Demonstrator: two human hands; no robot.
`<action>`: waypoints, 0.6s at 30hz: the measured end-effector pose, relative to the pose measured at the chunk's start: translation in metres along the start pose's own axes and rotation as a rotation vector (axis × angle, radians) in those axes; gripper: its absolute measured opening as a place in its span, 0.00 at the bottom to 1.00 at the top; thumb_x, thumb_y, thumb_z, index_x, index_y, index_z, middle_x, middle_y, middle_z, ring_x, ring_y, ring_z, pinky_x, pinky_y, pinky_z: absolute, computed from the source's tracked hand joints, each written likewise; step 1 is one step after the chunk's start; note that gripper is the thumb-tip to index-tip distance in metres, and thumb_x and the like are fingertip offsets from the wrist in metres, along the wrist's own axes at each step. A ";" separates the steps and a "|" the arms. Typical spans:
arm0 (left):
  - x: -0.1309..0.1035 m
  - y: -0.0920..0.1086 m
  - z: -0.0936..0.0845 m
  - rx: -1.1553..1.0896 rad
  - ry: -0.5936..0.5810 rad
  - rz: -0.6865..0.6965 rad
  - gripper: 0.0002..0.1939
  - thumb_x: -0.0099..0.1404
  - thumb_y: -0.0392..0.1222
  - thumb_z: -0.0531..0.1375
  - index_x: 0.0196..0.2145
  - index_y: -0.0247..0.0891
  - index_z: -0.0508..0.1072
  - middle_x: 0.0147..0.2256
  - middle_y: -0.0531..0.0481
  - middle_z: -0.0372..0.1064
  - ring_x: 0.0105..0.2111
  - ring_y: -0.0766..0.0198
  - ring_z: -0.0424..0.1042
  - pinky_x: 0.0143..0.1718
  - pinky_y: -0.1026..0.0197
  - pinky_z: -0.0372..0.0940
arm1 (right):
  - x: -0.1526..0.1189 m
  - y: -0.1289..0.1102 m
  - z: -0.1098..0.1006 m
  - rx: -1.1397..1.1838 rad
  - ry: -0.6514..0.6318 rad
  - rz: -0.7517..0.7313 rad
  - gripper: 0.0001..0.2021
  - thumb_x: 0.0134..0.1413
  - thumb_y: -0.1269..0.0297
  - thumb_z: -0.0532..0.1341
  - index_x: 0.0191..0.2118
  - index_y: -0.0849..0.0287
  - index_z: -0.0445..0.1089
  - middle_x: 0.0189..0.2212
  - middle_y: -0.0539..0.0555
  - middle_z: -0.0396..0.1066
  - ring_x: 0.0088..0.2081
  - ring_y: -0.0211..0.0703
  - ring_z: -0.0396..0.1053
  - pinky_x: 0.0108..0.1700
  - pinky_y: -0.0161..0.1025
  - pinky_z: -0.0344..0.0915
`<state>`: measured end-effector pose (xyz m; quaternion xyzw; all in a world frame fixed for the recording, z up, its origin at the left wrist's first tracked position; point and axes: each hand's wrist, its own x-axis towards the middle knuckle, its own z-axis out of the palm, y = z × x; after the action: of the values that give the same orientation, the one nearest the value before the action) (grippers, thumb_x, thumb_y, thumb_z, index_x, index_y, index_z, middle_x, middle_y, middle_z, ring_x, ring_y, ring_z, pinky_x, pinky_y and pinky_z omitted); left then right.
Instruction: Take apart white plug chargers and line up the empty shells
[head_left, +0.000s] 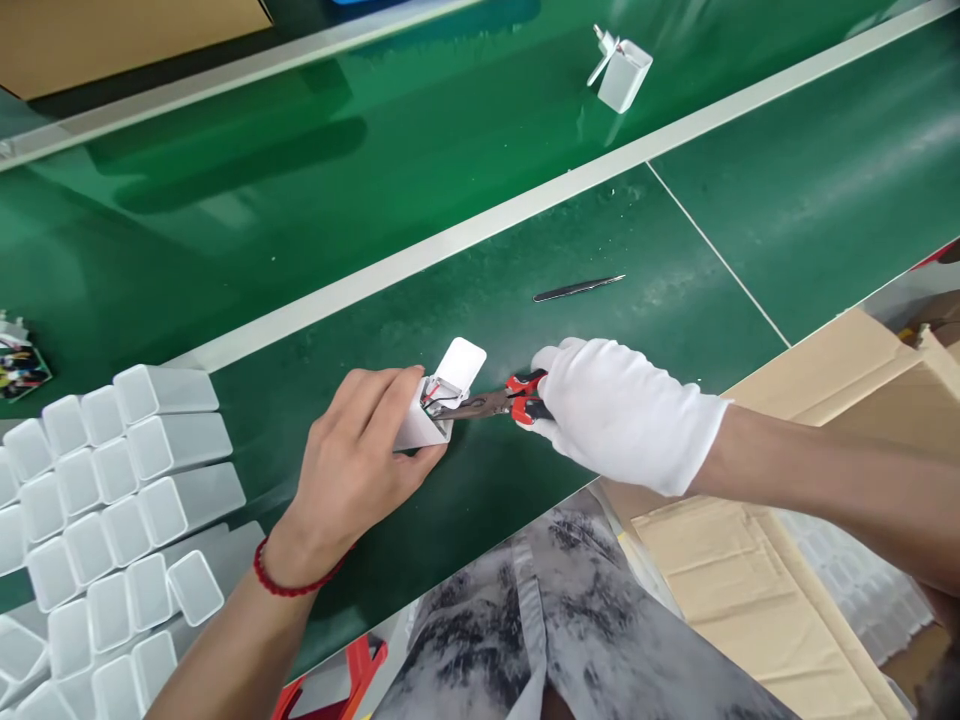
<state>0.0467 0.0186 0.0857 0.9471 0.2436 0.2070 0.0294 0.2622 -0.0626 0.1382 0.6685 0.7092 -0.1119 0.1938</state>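
Your bare left hand (pixel 360 440) wraps its fingers around a small white box (pixel 420 430) at the near edge of a green bench (pixel 375 340), while your gloved right hand (pixel 626 415) grips red-and-black pliers (pixel 487 404), their tips at the box's open end. The work looks midway: the cover (pixel 463 362) stands off the opening, wires (pixel 430 395) show, and the box is not yet closed. Tweezers (pixel 577 289) lie beyond the pliers. Another opened box (pixel 626 80) sits past the pale strip (pixel 420 255), far right. White cases (pixel 127 530) are stacked at left; cardboard (pixel 720 590) fills the near right.
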 end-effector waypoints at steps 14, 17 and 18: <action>0.003 0.005 -0.009 0.296 -0.162 0.207 0.09 0.57 0.33 0.60 0.36 0.28 0.72 0.28 0.44 0.69 0.26 0.56 0.68 0.24 0.57 0.61 | -0.004 0.006 0.014 -0.035 0.208 -0.143 0.20 0.56 0.57 0.60 0.52 0.61 0.65 0.29 0.56 0.69 0.28 0.48 0.67 0.26 0.39 0.42; 0.005 0.009 -0.008 0.296 -0.136 0.226 0.04 0.56 0.31 0.58 0.31 0.30 0.71 0.23 0.47 0.66 0.22 0.59 0.65 0.20 0.59 0.58 | -0.002 0.001 0.014 -0.057 0.112 -0.179 0.20 0.56 0.58 0.60 0.52 0.63 0.65 0.29 0.57 0.69 0.28 0.49 0.68 0.26 0.39 0.43; 0.005 0.011 -0.008 0.293 -0.137 0.217 0.04 0.55 0.30 0.58 0.30 0.30 0.71 0.22 0.47 0.65 0.21 0.60 0.64 0.19 0.59 0.57 | -0.002 0.000 0.014 -0.042 0.083 -0.191 0.15 0.57 0.60 0.59 0.47 0.63 0.67 0.29 0.57 0.69 0.28 0.48 0.68 0.26 0.40 0.42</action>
<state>0.0523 0.0113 0.0966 0.9738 0.1650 0.1065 -0.1146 0.2636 -0.0700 0.1261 0.5978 0.7792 -0.0874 0.1667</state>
